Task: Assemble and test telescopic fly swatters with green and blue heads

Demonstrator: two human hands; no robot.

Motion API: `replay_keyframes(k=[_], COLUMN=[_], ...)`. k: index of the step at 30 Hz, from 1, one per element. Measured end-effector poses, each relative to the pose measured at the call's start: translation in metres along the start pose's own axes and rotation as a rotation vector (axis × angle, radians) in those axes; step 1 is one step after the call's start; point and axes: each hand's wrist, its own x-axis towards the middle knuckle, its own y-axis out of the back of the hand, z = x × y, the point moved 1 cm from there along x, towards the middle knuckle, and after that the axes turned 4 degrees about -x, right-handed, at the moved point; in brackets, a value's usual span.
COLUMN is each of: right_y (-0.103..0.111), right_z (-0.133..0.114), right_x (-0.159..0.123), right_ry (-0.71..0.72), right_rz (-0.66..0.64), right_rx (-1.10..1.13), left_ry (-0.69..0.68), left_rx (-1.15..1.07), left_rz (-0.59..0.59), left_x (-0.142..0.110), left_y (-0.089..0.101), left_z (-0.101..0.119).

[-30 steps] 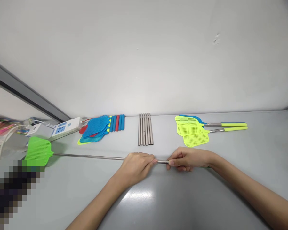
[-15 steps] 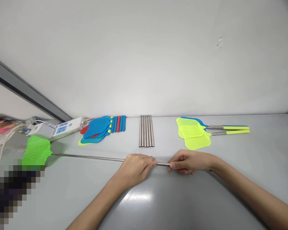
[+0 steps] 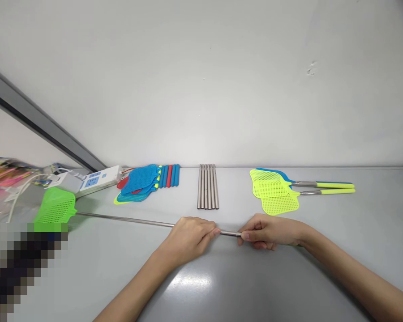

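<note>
A green fly swatter point(image 3: 56, 206) with a long extended metal rod point(image 3: 121, 218) stretches across the table, its mesh head at the left. My left hand point(image 3: 192, 238) is closed over the rod near its right part, knuckles up. Just right of it, my right hand point(image 3: 272, 230) pinches the thicker end of the rod between thumb and fingers. A short bare piece of rod point(image 3: 231, 233) shows between the two hands. Whatever continues past my right fingers is hidden by the palm; a sliver of green shows under the wrist.
Several metal tubes point(image 3: 208, 188) lie side by side at the back. Left of them are blue and red grips point(image 3: 169, 175) and a pile of swatter heads point(image 3: 141, 179), near a white power strip point(image 3: 99, 180). Finished-looking swatters point(image 3: 280, 203) lie at right. Bagged items point(image 3: 6, 188) fill the far left.
The view has shifted slightly, so the table things appear a little lower and further right. Both hands keep their hold on the rod; my right hand sits marginally further from my left.
</note>
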Motion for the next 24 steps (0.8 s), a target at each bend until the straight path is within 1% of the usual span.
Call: replay_keyframes(k=[11, 24], right_y=[-0.0006, -0.0007], right_z=[0.0047, 0.0052], right_x=[0.0026, 0.0028], right_ry=[0.002, 0.012], right_rz=[-0.004, 0.012], right_rx=[0.031, 0.004], left_ry=[-0.005, -0.009], left_rx=[0.015, 0.0], left_rz=[0.009, 0.029], left_x=[-0.0009, -0.0016], left_y=[0.0002, -0.0018], left_z=[-0.0034, -0.0046])
